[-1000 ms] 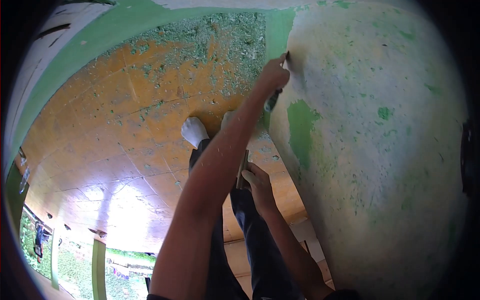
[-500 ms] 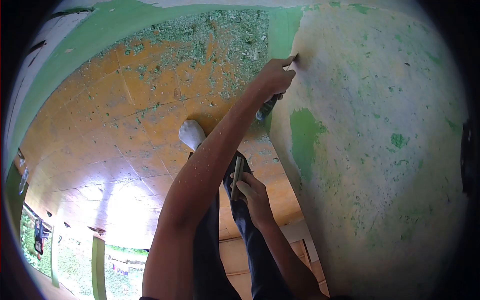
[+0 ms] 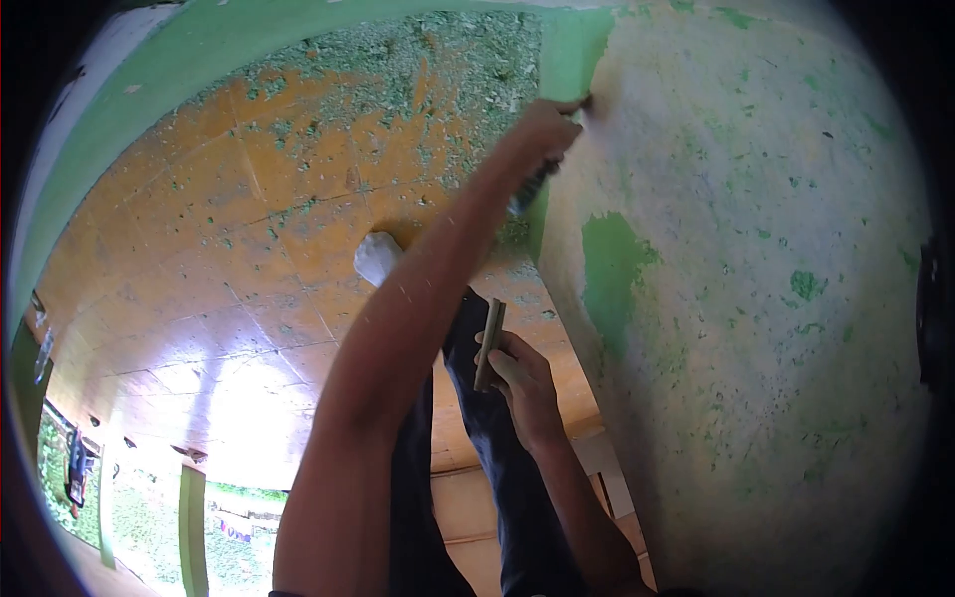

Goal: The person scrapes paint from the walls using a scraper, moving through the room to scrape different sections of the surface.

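My left hand (image 3: pixel 549 136) is closed around a paint scraper, with the dark handle (image 3: pixel 529 189) jutting out below the fist. An extended finger points along the tool toward its tip, right at the edge of the green paint on the wall (image 3: pixel 716 328). The blade is mostly hidden and blurred. Lower down, my right hand (image 3: pixel 521 383) grips a narrow, flat, grey-brown bar (image 3: pixel 489 343) between thumb and fingers, held nearly upright in front of my dark trousers (image 3: pixel 468 398). Much of the wall is bare and whitish, with a larger green paint patch (image 3: pixel 612 279) near its base.
Green paint flakes (image 3: pixel 448 90) lie thickly over the orange tiled floor (image 3: pixel 298 169) at the corner. A foot in a white covering (image 3: pixel 376 257) stands beside my left forearm. Bright daylight enters at the lower left, past a green post (image 3: pixel 193 527).
My left hand and scraper have shifted slightly up and left, blurred by motion. My right hand has moved a little right and up with the bar.
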Tool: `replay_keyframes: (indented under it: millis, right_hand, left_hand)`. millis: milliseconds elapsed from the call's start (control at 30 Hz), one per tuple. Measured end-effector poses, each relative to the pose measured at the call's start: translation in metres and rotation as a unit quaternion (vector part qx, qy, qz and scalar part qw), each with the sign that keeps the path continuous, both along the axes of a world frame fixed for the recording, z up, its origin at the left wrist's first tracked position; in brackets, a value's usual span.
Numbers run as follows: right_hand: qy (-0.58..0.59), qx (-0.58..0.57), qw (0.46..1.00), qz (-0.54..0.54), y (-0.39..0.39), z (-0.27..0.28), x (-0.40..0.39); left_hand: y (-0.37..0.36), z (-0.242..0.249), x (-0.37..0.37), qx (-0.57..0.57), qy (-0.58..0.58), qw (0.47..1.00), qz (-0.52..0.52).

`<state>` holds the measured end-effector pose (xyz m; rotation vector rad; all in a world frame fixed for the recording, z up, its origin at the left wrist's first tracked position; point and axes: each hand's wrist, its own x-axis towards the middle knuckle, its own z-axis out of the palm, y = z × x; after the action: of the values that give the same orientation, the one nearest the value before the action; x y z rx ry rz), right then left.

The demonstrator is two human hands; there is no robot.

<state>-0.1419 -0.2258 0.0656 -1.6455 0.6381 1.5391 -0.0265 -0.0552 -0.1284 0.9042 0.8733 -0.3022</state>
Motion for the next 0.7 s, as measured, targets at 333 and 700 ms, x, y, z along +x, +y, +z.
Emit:
replay_keyframes:
  millis: [333, 700]
  right_hand:
    - [0.001, -0.017, 1.0, 0.004, -0.008, 0.005, 0.008]
    - [-0.003, -0.017, 1.0, 0.001, -0.005, 0.011, 0.011]
  left_hand:
    - [0.003, -0.017, 0.014, -0.034, 0.03, 0.999, 0.021]
    - [0.01, 0.014, -0.003, -0.026, -0.037, 0.998, -0.031]
